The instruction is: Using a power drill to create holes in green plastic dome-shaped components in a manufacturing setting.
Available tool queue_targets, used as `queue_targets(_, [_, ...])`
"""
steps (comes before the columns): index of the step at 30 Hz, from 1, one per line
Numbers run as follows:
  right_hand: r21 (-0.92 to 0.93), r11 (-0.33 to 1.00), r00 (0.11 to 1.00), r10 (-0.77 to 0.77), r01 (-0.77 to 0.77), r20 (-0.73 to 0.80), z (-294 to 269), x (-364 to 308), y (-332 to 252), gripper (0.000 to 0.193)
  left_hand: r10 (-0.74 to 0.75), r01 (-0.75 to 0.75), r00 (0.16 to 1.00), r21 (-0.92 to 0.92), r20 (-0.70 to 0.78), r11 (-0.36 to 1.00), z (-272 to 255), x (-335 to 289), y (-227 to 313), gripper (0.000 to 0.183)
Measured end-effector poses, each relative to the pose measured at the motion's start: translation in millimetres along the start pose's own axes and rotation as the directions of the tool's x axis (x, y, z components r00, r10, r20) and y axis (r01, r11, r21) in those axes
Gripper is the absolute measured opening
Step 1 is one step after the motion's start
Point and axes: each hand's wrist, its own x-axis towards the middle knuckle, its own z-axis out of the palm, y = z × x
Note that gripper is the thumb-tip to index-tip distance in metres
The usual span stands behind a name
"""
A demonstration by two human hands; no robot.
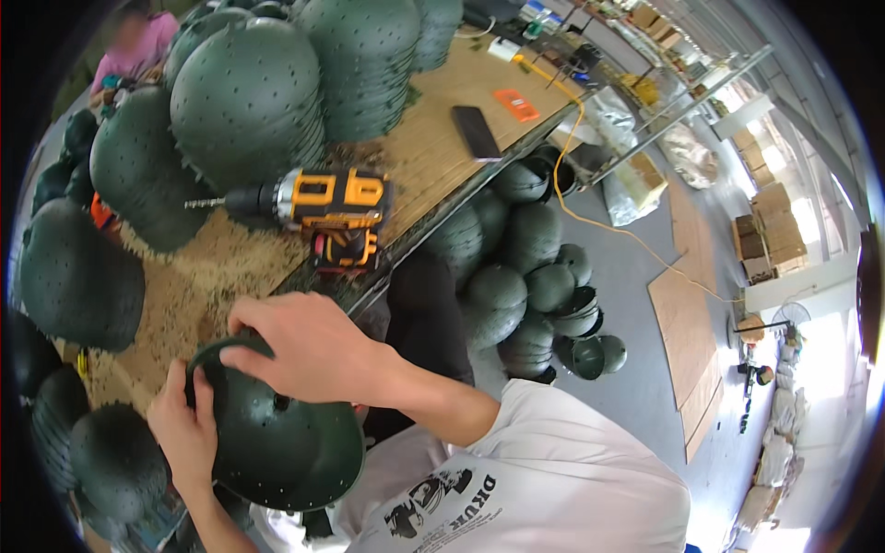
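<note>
A dark green plastic bowl-shaped shell (286, 452) with small holes along its rim is tilted in front of me, its hollow side showing. My left hand (184, 424) grips its edge on the left, thumb inside the rim. From above, my right hand (300, 346) curls over the same edge, thumb and fingers closed on it. A yellow and black cordless drill (336, 201) lies on the workbench (442, 111) just beyond my hands, a thin bit in its chuck pointing left.
Tall stacks of studded green shells (244, 101) crowd the bench's far side. A dark phone (476, 133) and an orange piece (515, 104) lie near its edge. More shells (498, 300) are heaped on the floor. A yellow cable (627, 230) trails rightward. A person in pink (138, 46) is at far left.
</note>
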Motion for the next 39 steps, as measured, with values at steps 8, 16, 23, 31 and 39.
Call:
queue_targets(8, [0.001,0.92,0.884,0.377,-0.392,-0.275,-75.9,-65.7,78.6,0.042,-0.096,0.089,0.992,-0.089,-0.077,0.992,15.3,-10.8,-32.9,0.021])
queue_targets(16, [0.418,0.908,0.992,0.061,-0.011,-0.107,-51.8,2.0,157.4,0.056,-0.16,0.156,0.987,-0.129,-0.017,0.979,24.5,-1.1,-38.5,0.025])
queue_targets(23, [0.454,0.891,0.983,-0.092,0.01,0.159,-47.8,45.5,182.7,0.031,-0.1,0.102,0.993,-0.029,0.055,0.994,21.4,-0.2,-44.8,0.029])
queue_targets(31, [0.367,0.906,0.974,0.228,-0.212,-0.001,-39.5,-9.6,109.5,0.028,-0.159,0.151,0.983,-0.083,-0.091,0.985,12.3,-7.4,-63.5,0.029])
queue_targets(39, [0.976,-0.008,0.945,0.247,-0.218,0.214,-58.5,-110.5,-1.4,0.038,-0.36,0.37,0.926,-0.086,0.115,0.925,23.8,7.5,-53.5,0.027])
